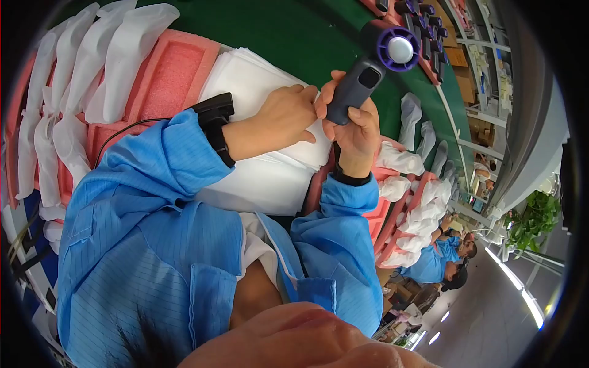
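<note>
My right hand [353, 119] grips a dark grey handheld fan [354, 92] by its handle. The fan is tilted, its round purple-grilled head with a silver hub pointing up and to the right. My left hand [285, 116] is over a stack of thin white sheets [245, 83], close beside the right hand's fingers. Its fingers are curled together and the thumb stands a little apart; whatever the fingertips hold, if anything, is hidden. A black band with a dark box sits on my left wrist, and another black band is on the right.
Pink foam trays [175, 73] at the left carry long items in white wrapping [132, 58]. More wrapped pieces [423, 208] lie in pink trays at the right. Several similar fans [429, 37] stand at the far right of the green table [276, 27]. Other people [442, 260] sit farther right.
</note>
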Motion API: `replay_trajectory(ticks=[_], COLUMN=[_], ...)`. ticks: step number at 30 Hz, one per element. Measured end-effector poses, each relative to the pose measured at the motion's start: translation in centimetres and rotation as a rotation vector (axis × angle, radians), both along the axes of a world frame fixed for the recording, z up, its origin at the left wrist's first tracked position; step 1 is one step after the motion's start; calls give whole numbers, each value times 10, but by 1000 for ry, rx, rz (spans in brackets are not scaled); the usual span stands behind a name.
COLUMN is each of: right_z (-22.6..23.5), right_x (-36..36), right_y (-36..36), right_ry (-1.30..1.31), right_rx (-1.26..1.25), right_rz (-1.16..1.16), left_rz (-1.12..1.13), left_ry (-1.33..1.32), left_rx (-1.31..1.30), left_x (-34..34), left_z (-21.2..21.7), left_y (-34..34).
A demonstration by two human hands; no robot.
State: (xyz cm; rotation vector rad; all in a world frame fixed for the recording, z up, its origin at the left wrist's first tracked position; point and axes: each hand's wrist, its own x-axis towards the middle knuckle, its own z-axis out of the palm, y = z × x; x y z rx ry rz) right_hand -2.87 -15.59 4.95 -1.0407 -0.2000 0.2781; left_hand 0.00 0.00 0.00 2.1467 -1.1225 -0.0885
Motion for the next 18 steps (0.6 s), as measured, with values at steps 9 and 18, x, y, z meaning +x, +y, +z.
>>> replay_trajectory(ticks=[9, 18], right_z=[40, 14], right_x=[64, 284], right_y=[-50, -116], right_ry=[195, 18], right_rx=[-593, -1469], right_rz=[-378, -489], left_rz=[18, 60], left_ry=[-64, -23], left_rx=[-109, -178], left_x=[1, -9], left_z=[-7, -8], left_y=[-12, -20])
